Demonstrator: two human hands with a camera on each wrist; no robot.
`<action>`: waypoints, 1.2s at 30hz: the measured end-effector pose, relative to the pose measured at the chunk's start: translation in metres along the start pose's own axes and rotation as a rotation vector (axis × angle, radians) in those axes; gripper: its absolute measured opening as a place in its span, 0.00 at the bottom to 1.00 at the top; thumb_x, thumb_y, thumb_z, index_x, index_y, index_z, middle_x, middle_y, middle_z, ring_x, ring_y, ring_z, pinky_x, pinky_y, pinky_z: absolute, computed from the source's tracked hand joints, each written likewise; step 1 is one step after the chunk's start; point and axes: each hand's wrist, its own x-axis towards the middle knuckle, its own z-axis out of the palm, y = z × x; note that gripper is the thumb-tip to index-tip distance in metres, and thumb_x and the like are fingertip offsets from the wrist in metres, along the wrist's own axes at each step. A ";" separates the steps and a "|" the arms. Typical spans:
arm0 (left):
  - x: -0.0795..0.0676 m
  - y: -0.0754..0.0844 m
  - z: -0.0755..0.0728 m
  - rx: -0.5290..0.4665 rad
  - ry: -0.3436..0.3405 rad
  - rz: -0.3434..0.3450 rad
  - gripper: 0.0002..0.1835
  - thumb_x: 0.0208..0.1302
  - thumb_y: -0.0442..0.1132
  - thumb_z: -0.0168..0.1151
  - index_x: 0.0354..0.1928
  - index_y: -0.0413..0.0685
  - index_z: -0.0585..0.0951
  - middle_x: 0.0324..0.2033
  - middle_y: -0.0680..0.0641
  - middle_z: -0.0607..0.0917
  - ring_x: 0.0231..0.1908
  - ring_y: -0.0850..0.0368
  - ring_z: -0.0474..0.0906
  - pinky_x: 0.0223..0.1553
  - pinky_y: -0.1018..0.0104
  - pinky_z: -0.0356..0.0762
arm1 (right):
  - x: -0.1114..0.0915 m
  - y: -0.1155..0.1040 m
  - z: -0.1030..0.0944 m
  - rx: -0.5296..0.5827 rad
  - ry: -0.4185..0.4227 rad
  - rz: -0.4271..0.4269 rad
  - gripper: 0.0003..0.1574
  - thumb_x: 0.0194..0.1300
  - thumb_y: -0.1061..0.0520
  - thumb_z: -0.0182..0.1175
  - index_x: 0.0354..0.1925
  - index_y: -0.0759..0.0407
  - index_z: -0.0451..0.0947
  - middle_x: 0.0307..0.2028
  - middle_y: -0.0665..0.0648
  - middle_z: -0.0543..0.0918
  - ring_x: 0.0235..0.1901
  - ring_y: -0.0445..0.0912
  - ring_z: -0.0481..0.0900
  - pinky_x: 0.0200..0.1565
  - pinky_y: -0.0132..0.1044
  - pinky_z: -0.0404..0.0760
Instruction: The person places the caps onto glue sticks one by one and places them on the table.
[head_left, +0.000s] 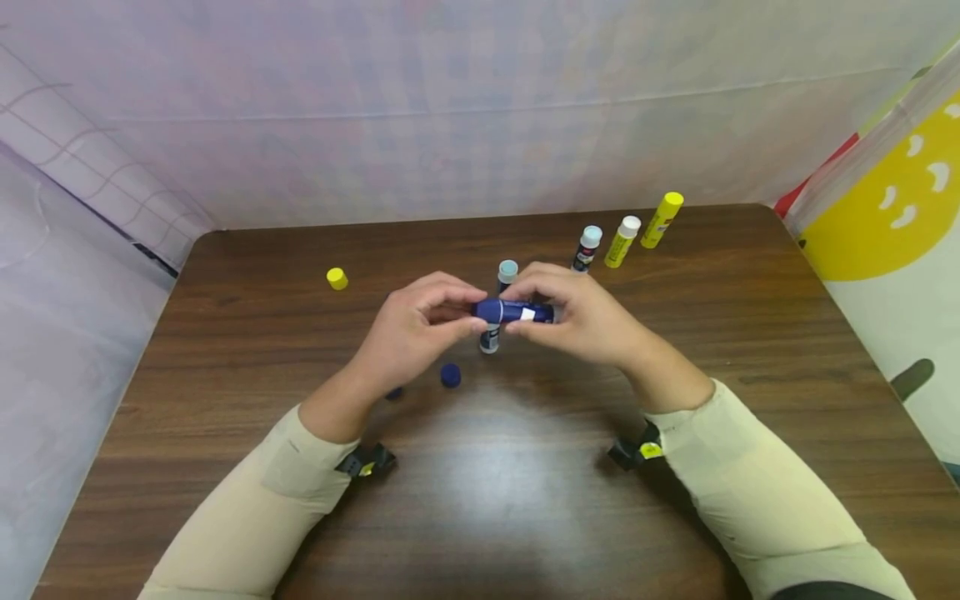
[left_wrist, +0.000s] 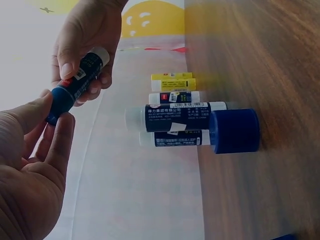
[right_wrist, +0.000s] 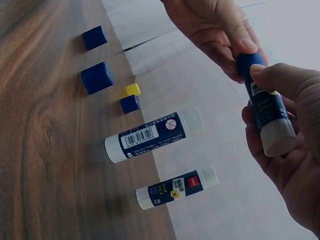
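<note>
Both hands hold one dark blue glue stick (head_left: 517,312) above the table, lying roughly level in the head view. My left hand (head_left: 416,325) pinches its blue cap (left_wrist: 61,101) between thumb and fingers. The white-bottomed body is gripped by my right hand (head_left: 581,317), thumb along one side and fingers underneath. Cap and body meet in line. Below the hands stand two uncapped blue glue sticks, a nearer one (right_wrist: 146,137) and a farther one (right_wrist: 176,189); in the head view the held stick and hands partly cover them.
To the right stand another uncapped blue glue stick (head_left: 587,248), an uncapped yellow one (head_left: 622,242) and a capped yellow one (head_left: 662,221). Loose blue caps, one (head_left: 450,375) beside my left wrist, and a yellow cap (head_left: 337,278) lie left on the wooden table (head_left: 495,517). A curtain (head_left: 420,108) hangs behind.
</note>
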 end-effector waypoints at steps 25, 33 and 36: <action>0.012 0.012 0.001 -0.026 0.021 0.124 0.15 0.67 0.35 0.71 0.54 0.39 0.86 0.50 0.48 0.84 0.49 0.58 0.85 0.56 0.70 0.85 | -0.003 -0.001 -0.003 0.017 0.056 -0.013 0.21 0.60 0.68 0.74 0.52 0.61 0.83 0.44 0.54 0.85 0.42 0.43 0.81 0.42 0.32 0.84; 0.016 0.014 0.003 -0.057 0.048 0.145 0.14 0.66 0.33 0.72 0.52 0.38 0.86 0.49 0.46 0.84 0.48 0.56 0.85 0.55 0.69 0.86 | -0.002 0.001 -0.003 0.021 0.077 -0.019 0.21 0.60 0.69 0.73 0.52 0.62 0.83 0.43 0.54 0.85 0.41 0.43 0.82 0.46 0.32 0.85; 0.016 0.014 0.002 -0.065 0.050 0.152 0.14 0.65 0.32 0.72 0.51 0.37 0.86 0.49 0.45 0.84 0.47 0.54 0.86 0.54 0.68 0.86 | -0.003 0.001 -0.002 0.017 0.079 -0.024 0.21 0.60 0.69 0.74 0.52 0.62 0.83 0.43 0.53 0.85 0.41 0.43 0.81 0.45 0.33 0.85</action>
